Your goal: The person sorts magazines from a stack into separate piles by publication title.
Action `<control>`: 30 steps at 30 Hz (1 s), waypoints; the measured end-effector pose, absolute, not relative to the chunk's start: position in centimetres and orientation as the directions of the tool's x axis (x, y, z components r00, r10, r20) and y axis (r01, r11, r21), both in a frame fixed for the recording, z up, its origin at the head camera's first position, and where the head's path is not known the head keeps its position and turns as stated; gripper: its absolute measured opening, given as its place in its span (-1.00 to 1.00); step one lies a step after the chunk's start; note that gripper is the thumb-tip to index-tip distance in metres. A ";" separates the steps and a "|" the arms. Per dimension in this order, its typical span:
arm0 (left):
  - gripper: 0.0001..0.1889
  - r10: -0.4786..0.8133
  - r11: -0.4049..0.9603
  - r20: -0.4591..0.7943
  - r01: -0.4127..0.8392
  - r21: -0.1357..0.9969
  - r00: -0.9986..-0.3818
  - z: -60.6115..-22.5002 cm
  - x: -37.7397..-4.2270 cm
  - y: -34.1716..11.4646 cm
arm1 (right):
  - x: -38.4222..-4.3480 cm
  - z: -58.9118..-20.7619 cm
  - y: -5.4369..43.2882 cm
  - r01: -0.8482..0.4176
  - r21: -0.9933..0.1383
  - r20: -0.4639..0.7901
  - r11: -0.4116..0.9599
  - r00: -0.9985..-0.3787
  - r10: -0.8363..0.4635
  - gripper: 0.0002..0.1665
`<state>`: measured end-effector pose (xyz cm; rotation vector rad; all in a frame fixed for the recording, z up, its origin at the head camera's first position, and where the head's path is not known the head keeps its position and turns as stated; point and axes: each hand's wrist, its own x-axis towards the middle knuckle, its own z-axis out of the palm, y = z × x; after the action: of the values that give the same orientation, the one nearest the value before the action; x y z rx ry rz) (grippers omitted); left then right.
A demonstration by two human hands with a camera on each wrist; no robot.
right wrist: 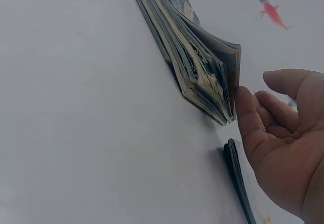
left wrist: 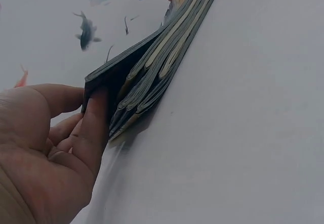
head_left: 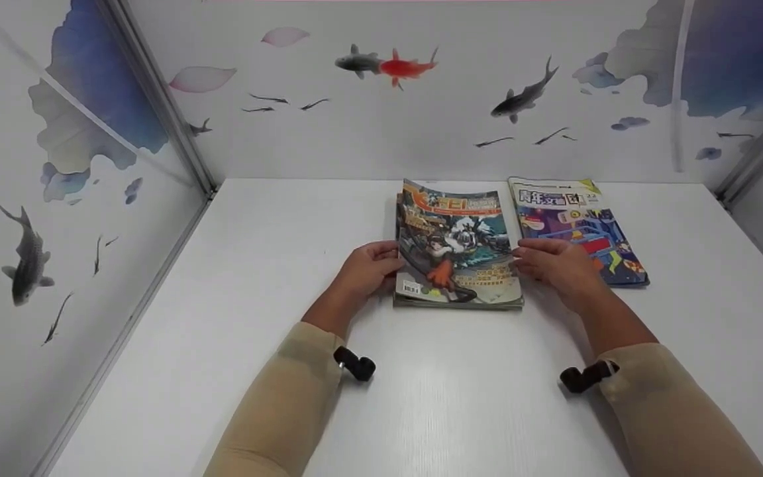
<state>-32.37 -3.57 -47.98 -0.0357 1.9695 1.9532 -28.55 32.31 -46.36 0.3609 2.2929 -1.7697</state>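
Note:
A stack of magazines lies on the white table, its top magazine [head_left: 457, 245] showing an orange title band and a cartoon figure. At the stack's left side, my left hand [head_left: 369, 268] pinches the spine edge of that top magazine. The left wrist view shows this edge raised, with a finger of the left hand [left wrist: 55, 143] under it and a dark gap above the several magazines [left wrist: 147, 87] below. My right hand [right wrist: 283, 138] has its fingers loosely bent and the thumb held apart. One fingertip meets the top magazine's lifted right corner in the right wrist view.
A second pile, with a purple and blue magazine [head_left: 580, 232] on top, lies right of the stack, partly behind my right hand. White panels printed with fish [head_left: 524, 93] stand at the back and left of the table [head_left: 275, 225]. Black wrist mounts [head_left: 355, 364] sit on both sleeves.

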 end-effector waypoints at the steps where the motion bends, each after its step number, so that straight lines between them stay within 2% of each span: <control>1: -0.54 0.229 0.035 -0.279 -0.279 0.960 -0.933 -47.9 -32.3 -3.6 | -28.5 -46.4 32.3 0.325 -0.914 -0.321 0.242 -0.945 0.057 -0.21; 9: -0.58 0.207 -0.054 -0.281 -0.298 0.953 -0.937 -47.9 -32.4 -3.5 | -28.4 -46.5 32.3 0.293 -0.928 -0.294 0.230 -0.955 0.031 -0.30; 19: -0.58 0.209 -0.143 -0.288 -0.320 0.937 -0.935 -47.4 -32.8 -4.7 | -28.2 -45.6 31.1 0.290 -0.918 -0.295 0.269 -0.955 0.024 -0.22; 26: -0.59 0.161 -0.176 -0.278 -0.305 0.936 -0.947 -47.0 -32.8 -7.4 | -27.9 -44.8 27.9 0.280 -0.929 -0.295 0.242 -0.955 -0.027 -0.26; 30: -0.58 0.131 -0.183 -0.302 -0.323 0.929 -0.944 -46.9 -32.7 -9.8 | -27.7 -44.5 25.1 0.252 -0.955 -0.266 0.160 -0.961 -0.073 -0.26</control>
<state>-32.69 -9.81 -46.90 -0.2211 1.7872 2.2010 -27.73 25.14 -44.50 0.1730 2.1873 -1.8797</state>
